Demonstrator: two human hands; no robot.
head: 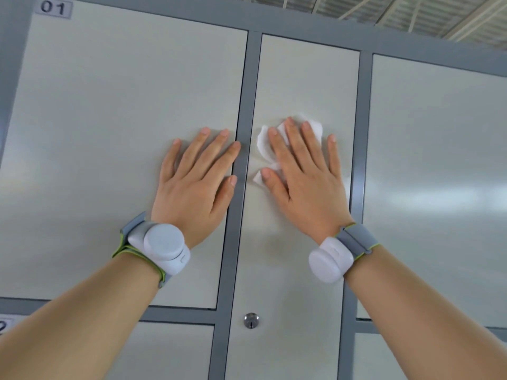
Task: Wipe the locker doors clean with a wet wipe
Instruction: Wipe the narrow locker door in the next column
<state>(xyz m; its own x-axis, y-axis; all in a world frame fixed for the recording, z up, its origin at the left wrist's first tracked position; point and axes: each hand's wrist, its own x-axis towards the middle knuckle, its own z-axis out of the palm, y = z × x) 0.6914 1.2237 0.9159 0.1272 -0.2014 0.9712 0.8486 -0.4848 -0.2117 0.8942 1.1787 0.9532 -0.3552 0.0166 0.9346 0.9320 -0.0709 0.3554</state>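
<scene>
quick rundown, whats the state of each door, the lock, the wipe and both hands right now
door marked 01: closed
middle door: closed
right door: closed
lock: on the middle door, no key in it
wet wipe: crumpled, pinned against the middle door
left hand: open, flat on the door marked 01
right hand: open, fingers straight, pressing the wet wipe

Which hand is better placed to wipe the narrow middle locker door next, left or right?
Right. The right hand lies flat on the wet wipe, pressing it against the middle door. The left hand rests bare on the door marked 01, with no wipe.
</scene>
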